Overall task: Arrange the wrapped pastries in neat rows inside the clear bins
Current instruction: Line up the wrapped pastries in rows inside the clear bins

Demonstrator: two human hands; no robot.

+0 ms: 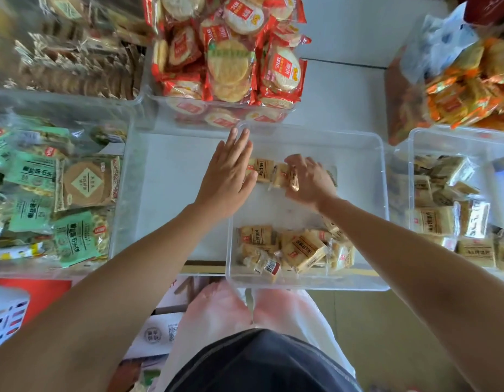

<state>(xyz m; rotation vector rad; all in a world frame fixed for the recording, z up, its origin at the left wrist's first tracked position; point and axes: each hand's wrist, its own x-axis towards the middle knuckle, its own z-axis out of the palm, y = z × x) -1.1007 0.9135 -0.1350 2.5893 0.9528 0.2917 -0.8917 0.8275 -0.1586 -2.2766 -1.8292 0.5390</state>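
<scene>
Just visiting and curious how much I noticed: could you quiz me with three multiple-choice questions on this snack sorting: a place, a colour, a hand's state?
1. Where in the middle clear bin is the loose pile of tan pastries? A) near end B) far end C) on the rim
2. The rice crackers in the bin beyond are wrapped in: A) blue B) red C) black
3. The left hand is: A) a fist B) flat, fingers straight C) lifting a box
Answers: A, it lies at the edge closest to the camera; B, red film frames the pale discs; B, it lies flat by the row of pastries the right hand grips.
</scene>
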